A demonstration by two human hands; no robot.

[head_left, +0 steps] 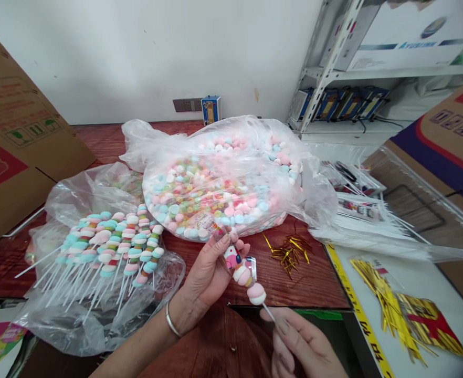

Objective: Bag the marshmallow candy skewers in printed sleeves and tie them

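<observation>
A marshmallow skewer [257, 294] slants across the middle, with pink and white pieces threaded on a white stick. My right hand [304, 341] pinches the lower end of that stick. Around the upper part of the skewer is a clear printed plastic bag [233, 258], and the closed fingers of my left hand [208, 270] grip it there. How far the bag reaches down the skewer I cannot tell. Several finished marshmallow skewers [109, 239] lie to the left on a clear plastic sheet [77, 331]. Gold twist ties [290, 253] are scattered right of my left hand.
A big plastic-covered heap of loose marshmallows [216, 194] fills the table's middle. Cardboard boxes [14, 115] stand at left and right. White sticks [369, 223] and a bundle of gold ties [387, 302] lie on the right surface. A metal shelf [326, 79] stands behind.
</observation>
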